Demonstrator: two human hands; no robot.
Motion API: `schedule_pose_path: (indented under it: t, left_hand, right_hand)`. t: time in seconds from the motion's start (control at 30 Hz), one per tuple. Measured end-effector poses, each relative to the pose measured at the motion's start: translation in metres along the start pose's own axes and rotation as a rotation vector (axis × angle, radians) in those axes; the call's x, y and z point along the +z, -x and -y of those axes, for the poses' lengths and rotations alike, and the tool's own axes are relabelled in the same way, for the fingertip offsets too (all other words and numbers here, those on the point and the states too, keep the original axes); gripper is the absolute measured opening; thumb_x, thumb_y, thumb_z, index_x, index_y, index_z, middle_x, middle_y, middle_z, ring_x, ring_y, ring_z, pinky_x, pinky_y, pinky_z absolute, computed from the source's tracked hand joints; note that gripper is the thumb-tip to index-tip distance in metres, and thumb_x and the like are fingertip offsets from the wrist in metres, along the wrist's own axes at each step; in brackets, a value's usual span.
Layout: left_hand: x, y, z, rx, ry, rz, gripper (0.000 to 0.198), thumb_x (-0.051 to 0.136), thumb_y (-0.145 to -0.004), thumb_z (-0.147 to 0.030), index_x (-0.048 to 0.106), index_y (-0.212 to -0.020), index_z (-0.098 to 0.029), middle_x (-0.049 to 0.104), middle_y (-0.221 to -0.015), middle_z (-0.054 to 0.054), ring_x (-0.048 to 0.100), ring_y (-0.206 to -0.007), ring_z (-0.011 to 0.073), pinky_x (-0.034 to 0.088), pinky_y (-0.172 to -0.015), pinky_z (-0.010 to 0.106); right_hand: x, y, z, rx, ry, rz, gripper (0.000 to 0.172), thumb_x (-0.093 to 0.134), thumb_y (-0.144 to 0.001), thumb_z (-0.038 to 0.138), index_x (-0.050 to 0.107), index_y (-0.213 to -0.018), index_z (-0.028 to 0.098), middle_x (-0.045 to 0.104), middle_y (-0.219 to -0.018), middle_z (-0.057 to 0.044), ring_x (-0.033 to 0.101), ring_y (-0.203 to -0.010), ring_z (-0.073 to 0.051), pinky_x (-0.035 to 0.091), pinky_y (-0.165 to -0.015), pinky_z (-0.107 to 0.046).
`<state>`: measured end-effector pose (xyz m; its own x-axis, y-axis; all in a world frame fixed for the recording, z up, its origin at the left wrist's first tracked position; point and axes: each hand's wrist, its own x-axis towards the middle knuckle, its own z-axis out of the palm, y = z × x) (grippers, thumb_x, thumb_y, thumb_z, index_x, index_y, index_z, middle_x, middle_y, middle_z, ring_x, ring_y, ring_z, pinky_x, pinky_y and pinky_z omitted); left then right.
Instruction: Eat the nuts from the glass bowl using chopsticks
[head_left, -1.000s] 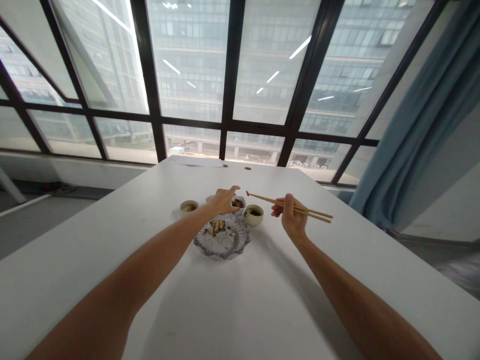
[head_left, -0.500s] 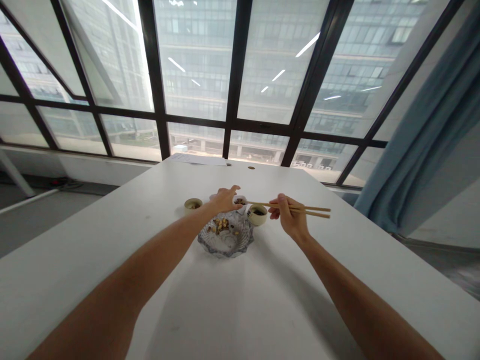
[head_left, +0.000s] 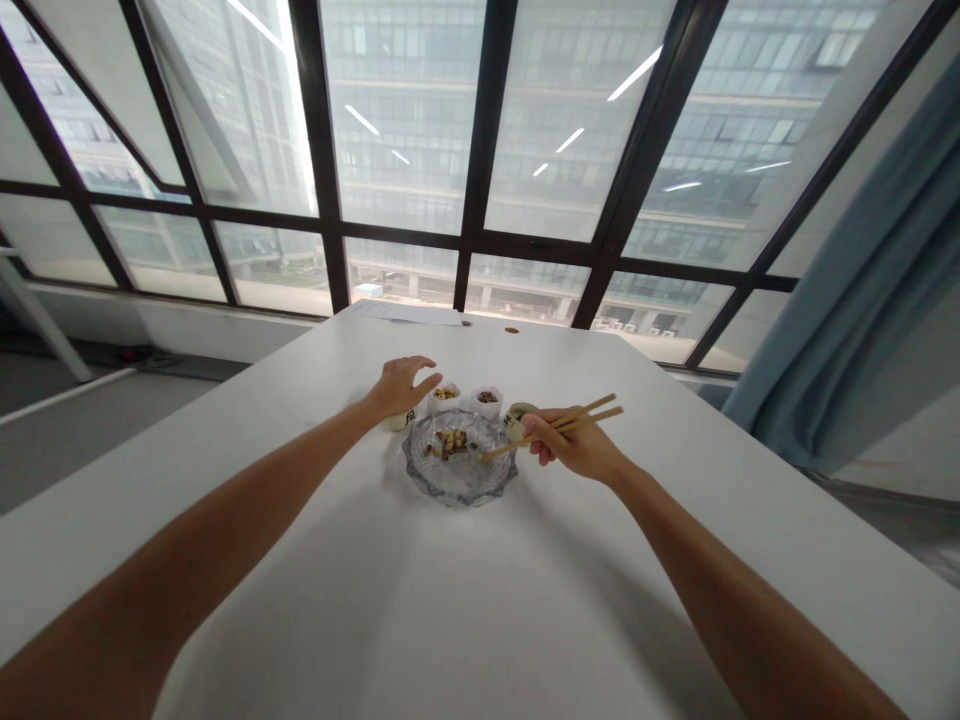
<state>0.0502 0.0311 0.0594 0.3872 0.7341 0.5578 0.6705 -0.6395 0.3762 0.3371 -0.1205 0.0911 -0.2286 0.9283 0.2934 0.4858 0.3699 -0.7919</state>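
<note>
My right hand [head_left: 562, 438] grips a pair of wooden chopsticks [head_left: 574, 425], their tips low over the right part of a clear scalloped glass bowl [head_left: 461, 485]. Small brown and yellowish pieces [head_left: 451, 442] lie in that bowl. Above a cream cup [head_left: 397, 423] at the left is my left hand [head_left: 405, 385], fingers apart and holding nothing. Two small white cups stand behind the bowl, one with yellowish bits [head_left: 444, 394], the other with dark brown bits [head_left: 487, 398]. Another cream cup [head_left: 514, 420] is partly hidden behind my right hand.
The white table [head_left: 450, 620] reaches to the windows. Papers [head_left: 405, 314] and a small brown disc [head_left: 511, 330] lie at its far end. A blue curtain [head_left: 832, 300] hangs at the right.
My left hand has moved left, from over the small white cups to above the left cream cup. The chopstick tips have swung down from the right white cup to the glass bowl.
</note>
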Motion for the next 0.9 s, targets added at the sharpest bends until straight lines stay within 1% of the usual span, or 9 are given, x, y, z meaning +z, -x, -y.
schedule_pose_path:
  t: [0.07, 0.13, 0.23, 0.33, 0.43, 0.5, 0.7, 0.77, 0.9]
  left_hand:
    - [-0.008, 0.012, 0.013, -0.065, 0.025, -0.045, 0.044, 0.046, -0.091, -0.053, 0.064, -0.114, -0.020, 0.070, -0.118, 0.011, 0.063, -0.116, 0.0281, 0.040, -0.108, 0.045]
    - [-0.011, 0.026, 0.025, -0.150, 0.075, -0.070, 0.048, 0.047, -0.090, -0.056, 0.062, -0.116, -0.019, 0.069, -0.120, 0.012, 0.062, -0.116, 0.0279, 0.042, -0.107, 0.044]
    - [-0.005, 0.046, 0.038, -0.273, 0.195, -0.069, 0.059, 0.050, -0.086, -0.062, 0.056, -0.124, -0.018, 0.065, -0.128, 0.014, 0.060, -0.120, 0.0283, 0.044, -0.106, 0.045]
    - [0.006, 0.061, 0.044, -0.334, 0.335, -0.071, 0.073, 0.057, -0.080, -0.066, 0.048, -0.132, -0.015, 0.058, -0.137, 0.019, 0.057, -0.125, 0.0290, 0.046, -0.104, 0.045]
    - [0.014, 0.068, 0.044, -0.343, 0.439, -0.049, 0.085, 0.061, -0.077, -0.066, 0.039, -0.139, -0.012, 0.056, -0.139, 0.022, 0.059, -0.122, 0.0278, 0.048, -0.101, 0.044]
    - [0.014, 0.069, 0.042, -0.347, 0.432, -0.020, 0.087, 0.061, -0.078, -0.065, 0.038, -0.141, -0.010, 0.058, -0.135, 0.022, 0.062, -0.116, 0.0273, 0.049, -0.099, 0.044]
    - [0.009, 0.070, 0.034, -0.348, 0.334, 0.018, 0.080, 0.061, -0.079, -0.066, 0.047, -0.137, -0.012, 0.069, -0.117, 0.015, 0.067, -0.100, 0.0260, 0.052, -0.092, 0.042]
    - [0.008, 0.071, 0.034, -0.349, 0.326, 0.019, 0.080, 0.060, -0.079, -0.067, 0.048, -0.137, -0.013, 0.070, -0.113, 0.014, 0.067, -0.097, 0.0250, 0.053, -0.089, 0.040]
    - [0.008, 0.070, 0.034, -0.354, 0.303, 0.017, 0.081, 0.060, -0.079, -0.069, 0.049, -0.137, -0.013, 0.071, -0.110, 0.013, 0.068, -0.092, 0.0244, 0.053, -0.087, 0.039]
  right_hand:
    - [0.000, 0.000, -0.003, 0.028, -0.033, -0.021, 0.054, 0.059, -0.083, 0.069, 0.068, -0.072, 0.017, 0.066, -0.054, -0.003, 0.059, -0.040, -0.012, 0.045, -0.037, -0.020]
    - [-0.001, -0.001, -0.005, 0.048, -0.061, -0.042, 0.057, 0.059, -0.081, 0.072, 0.067, -0.071, 0.016, 0.066, -0.053, -0.003, 0.059, -0.039, -0.012, 0.045, -0.036, -0.020]
    - [-0.003, -0.002, -0.008, 0.062, -0.079, -0.071, 0.060, 0.062, -0.077, 0.074, 0.068, -0.070, 0.015, 0.066, -0.054, -0.004, 0.060, -0.039, -0.013, 0.046, -0.036, -0.020]
    - [-0.004, -0.002, -0.010, 0.051, -0.095, -0.089, 0.061, 0.062, -0.075, 0.076, 0.067, -0.068, 0.016, 0.067, -0.056, -0.005, 0.061, -0.042, -0.013, 0.048, -0.038, -0.021]
    - [-0.003, -0.003, -0.011, 0.048, -0.110, -0.070, 0.062, 0.061, -0.076, 0.077, 0.067, -0.066, 0.016, 0.067, -0.058, -0.005, 0.063, -0.044, -0.014, 0.051, -0.040, -0.023]
    - [-0.001, -0.003, -0.013, 0.058, -0.109, -0.062, 0.062, 0.061, -0.076, 0.077, 0.067, -0.066, 0.016, 0.068, -0.058, -0.005, 0.063, -0.044, -0.014, 0.051, -0.040, -0.023]
    - [-0.003, -0.002, -0.010, 0.106, -0.140, -0.052, 0.061, 0.065, -0.073, 0.076, 0.068, -0.069, 0.016, 0.067, -0.055, -0.004, 0.062, -0.042, -0.014, 0.050, -0.039, -0.024]
    - [-0.006, -0.001, -0.007, 0.107, -0.143, -0.058, 0.062, 0.066, -0.072, 0.077, 0.069, -0.069, 0.016, 0.067, -0.055, -0.005, 0.062, -0.042, -0.014, 0.050, -0.039, -0.023]
    - [-0.012, 0.002, 0.000, 0.091, -0.095, -0.044, 0.062, 0.064, -0.075, 0.076, 0.070, -0.069, 0.015, 0.067, -0.055, -0.005, 0.061, -0.043, -0.013, 0.050, -0.040, -0.023]
